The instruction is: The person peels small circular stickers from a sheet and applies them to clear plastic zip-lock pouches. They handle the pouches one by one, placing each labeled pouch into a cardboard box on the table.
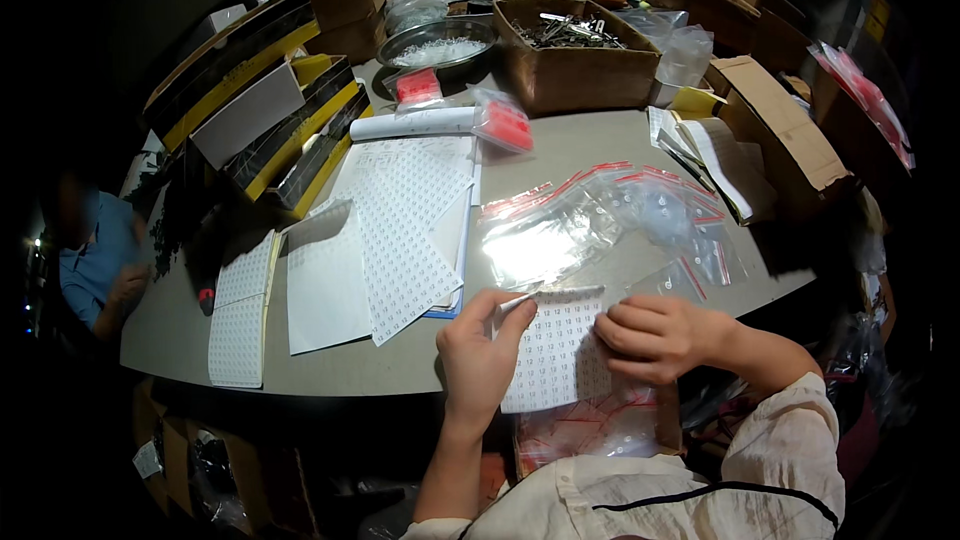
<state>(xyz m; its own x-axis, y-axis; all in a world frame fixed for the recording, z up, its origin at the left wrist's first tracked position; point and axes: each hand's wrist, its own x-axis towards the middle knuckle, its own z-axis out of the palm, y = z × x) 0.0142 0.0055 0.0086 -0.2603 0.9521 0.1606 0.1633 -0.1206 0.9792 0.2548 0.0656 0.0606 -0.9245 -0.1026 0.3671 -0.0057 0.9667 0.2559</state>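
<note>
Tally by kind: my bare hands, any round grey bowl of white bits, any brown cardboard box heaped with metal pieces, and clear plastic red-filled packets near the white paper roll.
Left hand and right hand: 2
Bowl of white bits: 1
Box of metal pieces: 1
Red-filled packets: 2
Total: 6

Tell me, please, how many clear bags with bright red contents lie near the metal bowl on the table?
2: one bag just in front of the metal bowl, the other bag at the right end of the rolled paper. More may be hidden beneath.
</note>
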